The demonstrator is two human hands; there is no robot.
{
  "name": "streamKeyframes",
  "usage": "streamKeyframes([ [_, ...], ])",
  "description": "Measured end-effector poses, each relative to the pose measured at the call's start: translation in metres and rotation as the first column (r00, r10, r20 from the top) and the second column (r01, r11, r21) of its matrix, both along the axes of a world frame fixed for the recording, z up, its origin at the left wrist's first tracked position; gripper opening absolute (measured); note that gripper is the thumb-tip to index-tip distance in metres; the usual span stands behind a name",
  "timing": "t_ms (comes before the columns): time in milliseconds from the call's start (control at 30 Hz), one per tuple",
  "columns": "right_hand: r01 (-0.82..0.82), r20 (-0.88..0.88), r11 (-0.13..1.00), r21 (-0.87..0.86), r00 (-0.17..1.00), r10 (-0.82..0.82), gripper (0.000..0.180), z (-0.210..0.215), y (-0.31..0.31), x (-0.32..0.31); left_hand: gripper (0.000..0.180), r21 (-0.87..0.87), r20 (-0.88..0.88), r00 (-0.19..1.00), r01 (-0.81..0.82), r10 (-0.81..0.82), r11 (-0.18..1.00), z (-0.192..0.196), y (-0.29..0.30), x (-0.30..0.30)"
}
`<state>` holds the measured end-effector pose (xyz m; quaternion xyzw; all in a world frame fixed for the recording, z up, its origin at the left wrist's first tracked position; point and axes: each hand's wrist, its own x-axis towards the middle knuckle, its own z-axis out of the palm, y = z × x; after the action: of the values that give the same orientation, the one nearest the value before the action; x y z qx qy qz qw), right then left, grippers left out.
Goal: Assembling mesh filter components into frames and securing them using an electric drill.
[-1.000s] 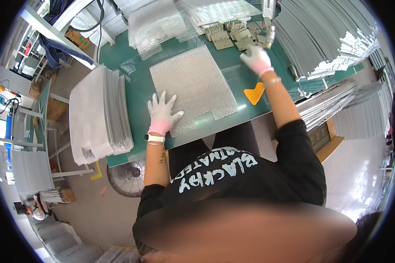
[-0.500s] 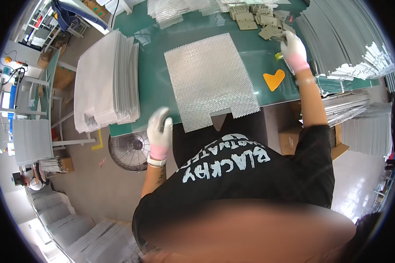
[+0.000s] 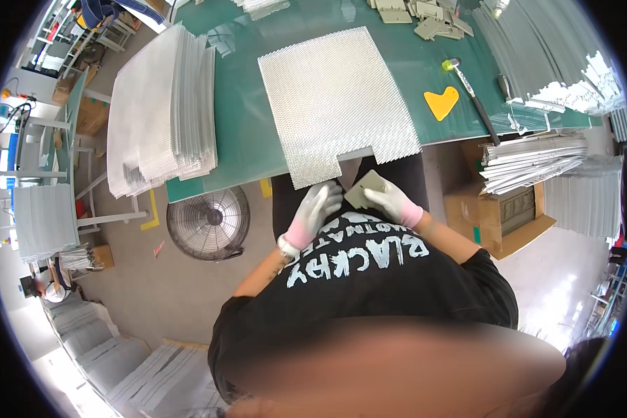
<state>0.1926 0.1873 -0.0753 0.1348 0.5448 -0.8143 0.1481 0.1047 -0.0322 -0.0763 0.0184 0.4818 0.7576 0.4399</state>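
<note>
My right hand point(image 3: 396, 203), in a white glove with a pink cuff, holds a small flat grey-green piece point(image 3: 364, 190) close to my chest, just below the table edge. My left hand point(image 3: 316, 207), gloved the same way, is right beside it with its fingertips at the piece's left edge. A notched sheet of silvery metal mesh point(image 3: 334, 97) lies flat on the green table point(image 3: 244, 132) just in front of both hands. Whether the left hand grips the piece is hard to tell.
A thick stack of mesh sheets point(image 3: 157, 111) sits at the table's left end. On the right lie a yellow scraper point(image 3: 442, 103), a mallet point(image 3: 471, 89) and more grey pieces point(image 3: 432, 19). A floor fan point(image 3: 207, 217) stands under the table, and a cardboard box point(image 3: 508, 209) with metal strips on the right.
My right hand came back from the pile of grey pieces at the far right, carrying one piece to my chest. My left hand left the mesh and moved in to meet it.
</note>
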Motion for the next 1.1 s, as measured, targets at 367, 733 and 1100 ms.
streamKeyframes([
  [367,0.201,0.036,0.803,-0.561,0.975,-0.219,0.032,-0.033,-0.017,-0.012,0.034,0.034,-0.222,0.938,-0.264,0.265,0.964,-0.017,0.038,-0.006],
  [733,0.207,-0.079,0.957,0.205,0.978,-0.194,0.025,0.006,-0.010,-0.021,0.036,-0.206,-0.274,0.961,-0.025,-0.034,0.978,0.008,0.047,0.003],
  [1100,0.626,0.014,0.778,0.062,0.778,-0.628,0.021,0.006,-0.016,-0.022,0.033,-0.157,-0.235,0.971,-0.074,0.036,0.985,0.003,0.047,0.002],
])
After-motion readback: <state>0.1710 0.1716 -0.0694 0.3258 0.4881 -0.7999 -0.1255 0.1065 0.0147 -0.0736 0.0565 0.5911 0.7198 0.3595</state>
